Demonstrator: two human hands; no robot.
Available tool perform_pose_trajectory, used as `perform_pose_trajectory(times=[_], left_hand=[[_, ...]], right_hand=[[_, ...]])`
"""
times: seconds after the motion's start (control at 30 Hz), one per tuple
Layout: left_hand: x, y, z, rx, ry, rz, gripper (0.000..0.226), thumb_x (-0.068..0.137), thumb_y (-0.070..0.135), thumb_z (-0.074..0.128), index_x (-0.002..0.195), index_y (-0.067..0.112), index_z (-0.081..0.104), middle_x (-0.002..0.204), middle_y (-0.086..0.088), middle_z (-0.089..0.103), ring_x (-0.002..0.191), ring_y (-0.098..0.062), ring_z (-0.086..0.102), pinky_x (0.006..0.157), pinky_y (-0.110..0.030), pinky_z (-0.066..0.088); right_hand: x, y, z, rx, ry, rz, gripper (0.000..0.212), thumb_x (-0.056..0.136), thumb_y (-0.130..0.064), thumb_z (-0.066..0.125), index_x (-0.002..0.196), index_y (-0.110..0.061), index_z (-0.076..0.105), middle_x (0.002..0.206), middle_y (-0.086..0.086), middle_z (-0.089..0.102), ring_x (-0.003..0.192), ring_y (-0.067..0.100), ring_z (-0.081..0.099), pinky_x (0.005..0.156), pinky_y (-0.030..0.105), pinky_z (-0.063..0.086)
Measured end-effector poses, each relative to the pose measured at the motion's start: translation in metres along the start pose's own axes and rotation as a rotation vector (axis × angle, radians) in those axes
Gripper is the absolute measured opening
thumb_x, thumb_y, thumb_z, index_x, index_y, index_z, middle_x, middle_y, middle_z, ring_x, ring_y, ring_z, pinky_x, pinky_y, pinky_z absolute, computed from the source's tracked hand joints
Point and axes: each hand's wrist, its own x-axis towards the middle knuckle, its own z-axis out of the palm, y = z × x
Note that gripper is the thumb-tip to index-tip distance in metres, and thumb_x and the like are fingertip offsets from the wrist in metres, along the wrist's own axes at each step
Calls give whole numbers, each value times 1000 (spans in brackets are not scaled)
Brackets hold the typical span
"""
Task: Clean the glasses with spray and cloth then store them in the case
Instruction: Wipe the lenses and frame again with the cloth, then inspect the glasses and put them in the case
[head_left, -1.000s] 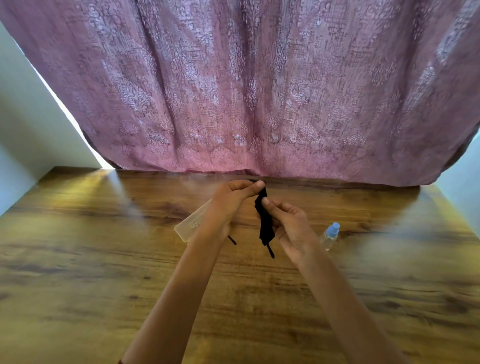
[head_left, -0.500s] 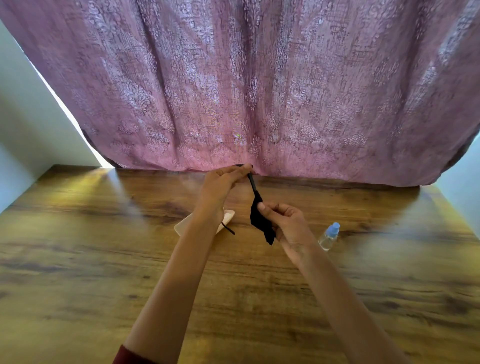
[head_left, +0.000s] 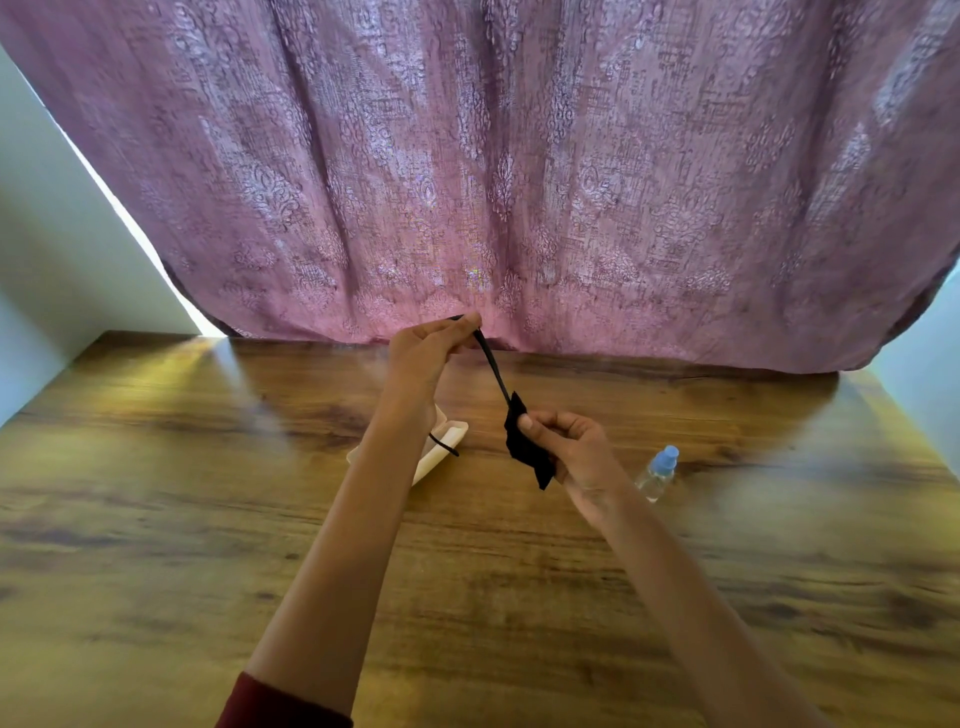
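My left hand (head_left: 423, 353) holds the black glasses (head_left: 491, 364) up above the table, pinching the frame; most of the frame is hidden behind the hand. One temple arm runs down and right from it into a black cloth (head_left: 527, 444). My right hand (head_left: 569, 452) pinches that cloth around the temple arm. The other temple tip shows below my left wrist. A white glasses case (head_left: 441, 449) lies open on the table behind my left forearm. A small clear spray bottle (head_left: 657, 473) with a blue cap stands to the right of my right hand.
The wooden table (head_left: 208, 519) stretches wide on both sides of my arms. A pink patterned curtain (head_left: 519, 182) hangs along its far edge. Pale walls close in at far left and far right.
My left hand has risen and moved away with the glasses, so the temple arm is drawn out. My right hand has slid the cloth down along the temple arm, lower and to the right.
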Motion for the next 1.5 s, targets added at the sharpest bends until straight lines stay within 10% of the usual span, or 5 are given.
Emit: perform_pose_trajectory(times=[0.6,0.77,1.07,1.33,1.5], left_hand=[[-3,-1,-2,-14,7,-26,10,80,23,73,73,16,69,67,4,64,69,-7,56,83,-22,44],[1,2,-9,53,-46,6,12,78,26,73,79,14,72,72,3,68,69,-3,58,85,-20,46],[-2,-7,-2,216,-156,-22,11,75,29,76,71,20,73,75,2,68,83,-13,60,94,-30,47],[-2,-16,-1,352,-248,11,13,75,36,74,79,23,75,85,5,72,88,-8,63,95,-31,45],[-4,-17,-2,493,-352,75,10,80,35,71,79,25,74,81,10,71,84,-5,63,89,-29,45]], right_hand=[[0,29,-34,21,92,39,33,69,-16,73,95,3,69,85,12,74,78,20,71,68,24,56],[5,49,-52,-394,337,66,15,81,-16,73,96,-13,73,93,3,73,89,16,67,71,22,50],[29,66,-59,-1198,515,-412,17,86,-4,65,102,-6,72,96,8,70,88,21,64,79,20,41],[33,68,-69,-1299,335,-228,19,89,-13,63,106,-6,69,103,5,67,99,18,60,81,18,40],[36,29,-47,-895,371,-198,22,93,-30,58,97,-11,70,93,4,71,85,15,65,72,15,45]])
